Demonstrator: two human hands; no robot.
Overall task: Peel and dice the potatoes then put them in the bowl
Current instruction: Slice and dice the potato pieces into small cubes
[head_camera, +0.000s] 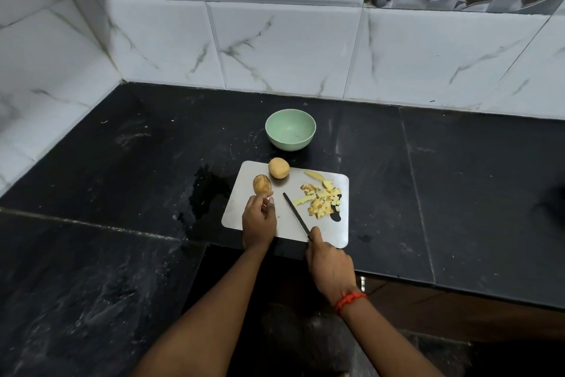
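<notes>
Left hand (259,222): I see its grip clamped on the near end of a potato, fingers and thumb curled round it, over the left part of the board.
Held potato (262,184): brown and mottled, long axis pointing away from me. I cannot tell whether it rests on the board or is lifted just off it.
Right hand (330,263): its grip is clamped on the knife handle, at the near edge of the board.
Knife (296,214): black blade, pointing away and to the left, low over the board between the held potato and the diced pile. The tip is apart from both.
Second potato (278,167): tan and whole, at the far edge of the board, just beyond the held potato.
Diced pieces (324,204): a loose yellow heap on the right part of the board.
Peel strip (315,175): lies beyond the heap, near the far right corner.
Cutting board (241,211): pale with rounded corners, flat on the worktop in front of me.
Bowl (289,144): pale green, upright on the worktop just beyond the board, apart from it.
Worktop (137,162): dark stone with a wet patch (204,190) left of the board.
Wrist thread (348,300): red, tied round my right wrist.
Wall (275,40): white marbled tiles behind the worktop.
</notes>
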